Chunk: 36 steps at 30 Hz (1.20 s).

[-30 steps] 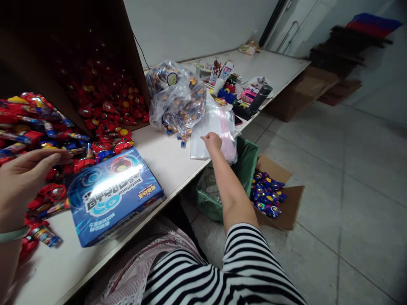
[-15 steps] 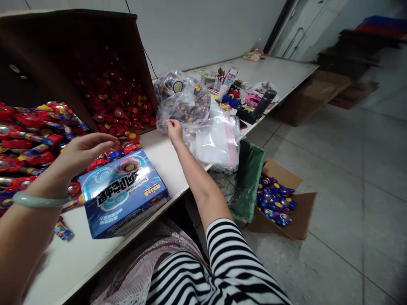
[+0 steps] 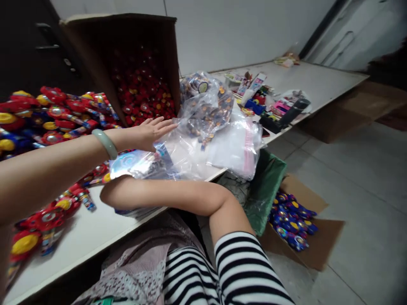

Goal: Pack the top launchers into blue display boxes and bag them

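Note:
A blue toy box [image 3: 127, 163] lies on the white table [image 3: 95, 228], with a clear plastic bag [image 3: 178, 150] drawn over it. My left hand [image 3: 149, 131], with a green bangle on the wrist, is stretched out flat, fingers apart, resting on top of that bag. My right forearm lies across the table's front edge. My right hand [image 3: 110, 192] is tucked at the near side of the box, and its fingers are hidden.
A tipped cardboard carton [image 3: 143, 84] spills red toys; more red and yellow toys [image 3: 47, 114] are heaped at the left. A bag of small parts [image 3: 203, 110] and zip bags [image 3: 237, 148] lie beyond. A green-lined bin [image 3: 265, 186] and a box of blue toys [image 3: 292, 218] stand on the floor.
My right hand came back from the bags at the far right to the blue box, bringing a clear bag that now covers it. My left hand reached forward onto the bag.

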Motion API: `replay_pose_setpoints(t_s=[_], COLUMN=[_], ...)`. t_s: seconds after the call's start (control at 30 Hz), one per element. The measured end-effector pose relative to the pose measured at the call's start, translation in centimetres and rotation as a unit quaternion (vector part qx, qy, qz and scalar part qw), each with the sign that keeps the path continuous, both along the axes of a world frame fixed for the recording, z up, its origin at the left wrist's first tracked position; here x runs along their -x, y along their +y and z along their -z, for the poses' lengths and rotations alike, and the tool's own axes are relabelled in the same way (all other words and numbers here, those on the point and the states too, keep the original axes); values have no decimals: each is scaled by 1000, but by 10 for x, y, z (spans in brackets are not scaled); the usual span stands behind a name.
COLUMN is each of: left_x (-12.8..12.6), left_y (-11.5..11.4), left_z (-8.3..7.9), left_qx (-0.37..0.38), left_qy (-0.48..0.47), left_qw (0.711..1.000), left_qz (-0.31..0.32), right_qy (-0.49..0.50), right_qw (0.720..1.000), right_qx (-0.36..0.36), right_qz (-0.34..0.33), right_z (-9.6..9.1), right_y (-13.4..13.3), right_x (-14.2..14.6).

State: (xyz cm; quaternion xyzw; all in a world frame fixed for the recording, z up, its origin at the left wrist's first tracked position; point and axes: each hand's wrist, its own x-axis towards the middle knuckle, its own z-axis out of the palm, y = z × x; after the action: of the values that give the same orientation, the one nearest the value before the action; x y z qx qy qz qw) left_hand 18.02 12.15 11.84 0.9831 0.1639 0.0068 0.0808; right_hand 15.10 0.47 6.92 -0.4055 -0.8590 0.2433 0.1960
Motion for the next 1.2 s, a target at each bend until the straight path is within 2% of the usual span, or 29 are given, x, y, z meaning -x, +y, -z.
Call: replay_pose_setpoints(t_s=[0.07,0.1,0.17,0.2,0.27,0.33,0.4,0.47,0.57,0.63,0.7,0.77,0.87,0.93,1.0,1.1,1.13,1.2], left_x=[13,21,44,60,99,138,163,173,174,181,197,214,220,203,173,136,132,140], left_y=[2,5,14,20,29,27,14,-4,-23,-27,-25,-25,-42,-62,-80,-90,-88,-79], left_z=[3,1,-8,-12,-19,-19,-12,-2,11,16,16,11,-6,-17,-22,-14,-8,1], left_qx=[1,7,20,28,60,117,182,233,281,305,313,269,114,-5,-107,-203,-216,-223], left_qy=[-40,-67,-150,-202,-307,-380,-415,-423,-428,-422,-380,-343,-394,-417,-366,-247,-212,-157], left_qw=[999,996,975,952,887,830,801,795,801,811,833,854,849,858,889,911,910,900], left_qz=[-20,-54,-165,-230,-339,-390,-392,-368,-309,-267,-253,-285,-333,-301,-253,-262,-283,-339], right_qy=[-83,-117,-164,-176,-189,-187,-203,-221,-235,-237,-243,-261,-286,-300,-314,-318,-319,-326], right_qw=[996,991,982,979,978,967,932,906,892,884,880,882,880,875,873,878,879,874], right_qx=[-20,-30,-49,-59,-78,-98,-111,-144,-231,-276,-286,-258,-188,-158,-151,-161,-160,-148], right_qz=[-39,-56,-80,-80,-26,144,279,330,311,295,291,296,329,345,340,319,318,328], right_z=[-1,-4,-13,-18,-30,-39,-46,-47,-41,-36,-34,-38,-52,-62,-71,-81,-84,-89], right_y=[-31,-45,-66,-73,-76,-68,-51,-31,-2,16,30,39,43,45,47,53,54,55], right_x=[6,5,-11,-26,-64,-104,-134,-150,-151,-149,-147,-144,-127,-107,-83,-56,-52,-51])
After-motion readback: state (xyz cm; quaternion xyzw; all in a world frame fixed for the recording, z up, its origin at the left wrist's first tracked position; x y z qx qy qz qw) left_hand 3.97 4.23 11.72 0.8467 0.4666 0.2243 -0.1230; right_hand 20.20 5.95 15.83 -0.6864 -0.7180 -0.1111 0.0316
